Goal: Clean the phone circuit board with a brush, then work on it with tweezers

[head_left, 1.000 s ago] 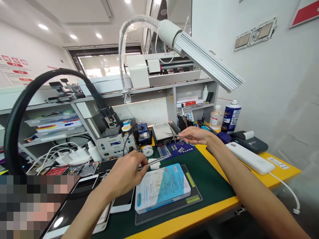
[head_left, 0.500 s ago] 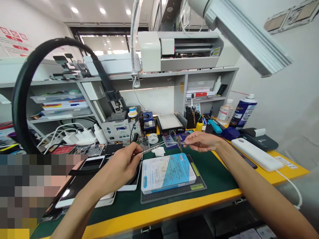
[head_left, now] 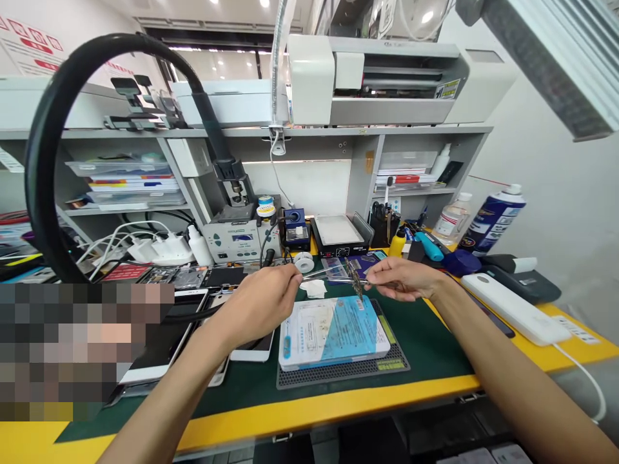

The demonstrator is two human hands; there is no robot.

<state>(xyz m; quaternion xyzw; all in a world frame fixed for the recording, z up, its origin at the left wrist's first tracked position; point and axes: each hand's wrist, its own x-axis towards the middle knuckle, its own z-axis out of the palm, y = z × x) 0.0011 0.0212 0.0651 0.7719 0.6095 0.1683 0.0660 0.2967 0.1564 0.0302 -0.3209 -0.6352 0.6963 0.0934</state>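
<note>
In the head view my right hand (head_left: 399, 278) is closed on tweezers, whose tips meet a small narrow circuit board (head_left: 355, 278) held up on edge. My left hand (head_left: 271, 290) is also closed, on a second pair of tweezers (head_left: 316, 276) pointing right towards the board. Whether those left tips touch the board I cannot tell. Below the board lies a white and blue box (head_left: 333, 332), flat on a grey perforated mat (head_left: 338, 377). A scrap of white paper (head_left: 314, 289) and a solder spool (head_left: 304, 261) sit just behind the left tweezers.
Phones and a tablet (head_left: 164, 341) lie at the left, near a pixelated area. A hot-air station (head_left: 236, 235) and a heating plate (head_left: 340, 235) stand at the back. A white power bank (head_left: 515, 308) and a spray can (head_left: 493, 219) are at the right. A lamp (head_left: 556, 64) hangs overhead.
The camera view has shifted, so the bench's back sits slightly further right and higher. My left hand has moved right, nearer the circuit board, and turned more knuckles-up. My right hand still holds the board up.
</note>
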